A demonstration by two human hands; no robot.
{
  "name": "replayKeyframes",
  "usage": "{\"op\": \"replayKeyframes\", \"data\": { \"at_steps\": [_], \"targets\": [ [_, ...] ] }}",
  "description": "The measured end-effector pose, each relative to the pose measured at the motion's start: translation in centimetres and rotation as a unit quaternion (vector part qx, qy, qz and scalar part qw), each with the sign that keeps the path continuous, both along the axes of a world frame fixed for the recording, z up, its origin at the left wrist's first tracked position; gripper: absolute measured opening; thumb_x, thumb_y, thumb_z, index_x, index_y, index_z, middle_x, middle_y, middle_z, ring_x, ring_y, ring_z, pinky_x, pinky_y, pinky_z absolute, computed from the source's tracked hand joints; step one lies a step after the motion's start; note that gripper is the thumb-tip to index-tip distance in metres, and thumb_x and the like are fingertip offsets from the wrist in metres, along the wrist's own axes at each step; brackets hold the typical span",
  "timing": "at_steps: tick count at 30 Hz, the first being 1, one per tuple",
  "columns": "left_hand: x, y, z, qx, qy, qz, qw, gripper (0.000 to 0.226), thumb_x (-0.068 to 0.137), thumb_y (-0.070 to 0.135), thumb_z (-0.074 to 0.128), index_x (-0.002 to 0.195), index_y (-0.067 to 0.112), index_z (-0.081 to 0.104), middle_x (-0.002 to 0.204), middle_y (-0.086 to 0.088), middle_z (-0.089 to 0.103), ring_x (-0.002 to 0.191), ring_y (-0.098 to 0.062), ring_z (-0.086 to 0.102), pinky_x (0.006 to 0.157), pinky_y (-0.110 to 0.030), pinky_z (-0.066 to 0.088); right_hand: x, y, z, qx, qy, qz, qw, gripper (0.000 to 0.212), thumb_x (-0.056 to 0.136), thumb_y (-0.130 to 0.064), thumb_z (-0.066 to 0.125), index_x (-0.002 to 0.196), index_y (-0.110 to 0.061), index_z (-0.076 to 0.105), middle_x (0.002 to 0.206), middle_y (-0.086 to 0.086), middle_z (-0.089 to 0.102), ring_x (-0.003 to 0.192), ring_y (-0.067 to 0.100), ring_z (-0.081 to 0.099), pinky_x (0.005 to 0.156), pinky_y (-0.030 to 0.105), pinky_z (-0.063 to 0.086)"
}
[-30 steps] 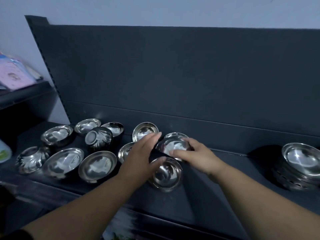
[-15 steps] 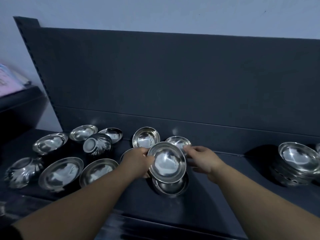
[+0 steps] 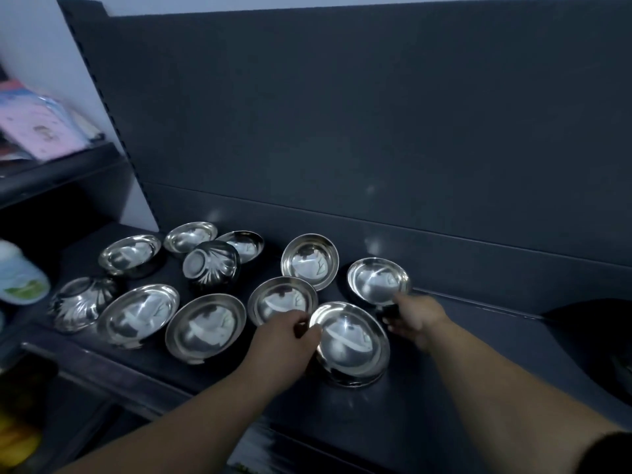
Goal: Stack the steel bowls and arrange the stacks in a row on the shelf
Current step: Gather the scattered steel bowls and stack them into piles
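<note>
At the far left edge, a white bottle with a green label [image 3: 18, 278] stands just off the dark shelf [image 3: 444, 388]. On the shelf's left part lie loose steel bowls: an overturned ribbed bowl [image 3: 82, 301] at the left, an upright bowl [image 3: 130, 254] behind it, and 2 wide upright bowls [image 3: 138, 314] [image 3: 205, 326] side by side along the front. Behind these sit 2 more upright bowls [image 3: 189, 236] [image 3: 244, 244] near the back panel [image 3: 376, 131], with another ribbed bowl [image 3: 210, 266] tipped on its side in front of them. Further right, 1 bowl [image 3: 309, 261] leans toward the back panel and 1 [image 3: 282, 299] lies just before it. The left hand [image 3: 285, 340] pinches the left rim of a stacked pair of bowls [image 3: 350, 343] resting on the shelf, fingers closed on the rim. The right hand [image 3: 415, 318] grips the near rim of a tilted bowl [image 3: 378, 280], fingers curled under it. At the far right edge a dark shape is too dim to identify.
</note>
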State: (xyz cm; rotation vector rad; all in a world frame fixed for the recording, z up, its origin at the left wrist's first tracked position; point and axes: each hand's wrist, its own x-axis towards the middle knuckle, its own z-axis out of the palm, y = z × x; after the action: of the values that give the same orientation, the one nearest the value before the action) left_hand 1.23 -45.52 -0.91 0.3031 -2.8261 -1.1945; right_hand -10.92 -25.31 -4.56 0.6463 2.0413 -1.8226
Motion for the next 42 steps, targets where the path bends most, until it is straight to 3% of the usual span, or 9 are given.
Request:
{"op": "replayKeyframes", "data": {
  "at_steps": [9, 12, 14, 18, 22, 28, 35, 39, 42],
  "targets": [
    [-1.2, 0.6, -0.2, -0.014, 0.040, -0.020, 0.999, 0.035, 0.090, 0.041, 0.057, 0.120, 0.023, 0.061, 0.106, 0.010, 0.068, 0.094, -0.004, 0.061, 0.075, -0.008, 0.037, 1.7, 2.1, 3.6, -0.013, 0.114, -0.068, 0.991, 0.015, 0.085, -0.018, 0.062, 0.097, -0.009, 0.063, 0.083, 0.014, 0.070, 0.063, 0.024, 0.066, 0.054, 0.029, 0.052],
    [-1.8, -0.5, 0.7, -0.053, 0.098, -0.036, 0.993, 0.020, 0.089, 0.033, 0.060, 0.105, 0.023, 0.068, 0.089, 0.011, 0.067, 0.077, -0.001, 0.061, 0.065, -0.004, 0.036, 3.5, 2.3, 5.4, 0.005, 0.137, -0.061, 0.989, 0.012, 0.087, -0.019, 0.059, 0.090, -0.009, 0.065, 0.073, 0.013, 0.067, 0.057, 0.022, 0.061, 0.055, 0.029, 0.052],
    [-2.2, -1.6, 0.7, -0.120, 0.119, -0.073, 0.983, 0.016, 0.087, 0.030, 0.060, 0.096, 0.020, 0.069, 0.090, 0.008, 0.068, 0.079, -0.008, 0.063, 0.071, -0.015, 0.044, 5.0, 2.1, 6.4, 0.016, 0.137, -0.048, 0.989, 0.014, 0.087, -0.021, 0.059, 0.089, -0.008, 0.066, 0.069, 0.013, 0.066, 0.056, 0.023, 0.060, 0.052, 0.028, 0.051],
    [-2.4, -3.1, -0.1, -0.259, -0.007, -0.144, 0.955, 0.027, 0.082, 0.037, 0.060, 0.103, 0.022, 0.065, 0.109, 0.000, 0.066, 0.105, -0.019, 0.060, 0.085, -0.027, 0.048, 7.7, 1.2, 7.2, 0.057, 0.134, -0.017, 0.989, 0.019, 0.086, -0.025, 0.061, 0.082, -0.008, 0.070, 0.063, 0.009, 0.066, 0.052, 0.019, 0.059, 0.047, 0.023, 0.048],
    [-2.8, -3.8, -0.6, -0.270, -0.009, -0.172, 0.947, 0.023, 0.086, 0.029, 0.054, 0.106, 0.028, 0.066, 0.107, 0.004, 0.068, 0.107, -0.016, 0.060, 0.090, -0.030, 0.049, 9.4, 0.3, 6.8, 0.111, 0.129, -0.007, 0.985, 0.021, 0.083, -0.025, 0.062, 0.074, -0.008, 0.072, 0.060, 0.005, 0.067, 0.051, 0.017, 0.061, 0.052, 0.024, 0.051],
    [-3.0, -4.1, -0.4, -0.244, 0.064, -0.160, 0.954, 0.024, 0.089, 0.026, 0.053, 0.110, 0.025, 0.066, 0.106, 0.002, 0.069, 0.102, -0.017, 0.061, 0.086, -0.029, 0.048, 10.2, -0.4, 5.1, 0.160, 0.120, -0.017, 0.980, 0.027, 0.083, -0.034, 0.067, 0.077, -0.009, 0.071, 0.064, 0.007, 0.071, 0.054, 0.018, 0.066, 0.058, 0.028, 0.057],
    [-2.1, -4.0, 1.1, -0.170, 0.191, -0.126, 0.958, 0.026, 0.087, 0.022, 0.062, 0.113, 0.021, 0.067, 0.107, 0.003, 0.068, 0.098, -0.016, 0.064, 0.084, -0.028, 0.049, 10.4, -0.9, 4.1, 0.144, 0.115, -0.050, 0.982, 0.028, 0.082, -0.032, 0.074, 0.088, -0.005, 0.066, 0.066, 0.008, 0.069, 0.042, 0.014, 0.062, 0.043, 0.022, 0.049],
    [-2.0, -3.7, 2.3, -0.184, 0.311, -0.171, 0.917, 0.021, 0.080, 0.014, 0.071, 0.101, 0.014, 0.072, 0.092, 0.000, 0.072, 0.081, -0.021, 0.068, 0.074, -0.032, 0.055, 10.3, -0.9, 4.4, 0.151, 0.114, -0.057, 0.980, 0.038, 0.084, -0.044, 0.068, 0.082, -0.007, 0.066, 0.064, 0.008, 0.069, 0.050, 0.020, 0.067, 0.049, 0.029, 0.057],
    [-2.1, -3.1, 2.8, -0.190, 0.391, -0.228, 0.871, 0.019, 0.083, 0.023, 0.059, 0.095, 0.016, 0.072, 0.087, 0.005, 0.071, 0.079, -0.015, 0.066, 0.082, -0.027, 0.049, 10.1, -0.6, 4.5, 0.167, 0.111, -0.051, 0.978, 0.047, 0.087, -0.053, 0.058, 0.079, -0.008, 0.067, 0.071, 0.010, 0.072, 0.063, 0.028, 0.072, 0.062, 0.041, 0.062]
  ]
}}
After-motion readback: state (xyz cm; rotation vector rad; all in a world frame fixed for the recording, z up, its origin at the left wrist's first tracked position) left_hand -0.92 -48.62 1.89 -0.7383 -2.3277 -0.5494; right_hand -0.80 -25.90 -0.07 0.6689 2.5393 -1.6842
